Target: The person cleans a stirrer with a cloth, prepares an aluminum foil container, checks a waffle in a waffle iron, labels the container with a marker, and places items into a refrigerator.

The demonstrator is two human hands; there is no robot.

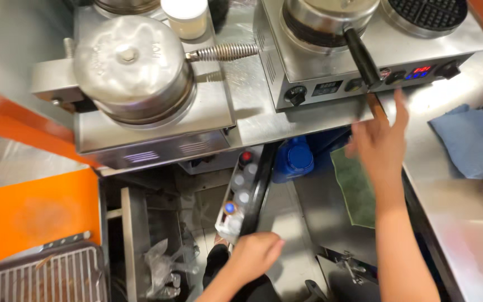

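Seen from above. Nearest, the left hand has its fingers curled around the near end of a long dark rack of small bottles, which hangs below the tabletop edge. The right hand reaches farther out, fingers spread wide and holding nothing, its index fingertip just beside the black handle of a steel waffle maker on the tabletop. A blue cloth lies to the right. A second, closed waffle maker stands to the left.
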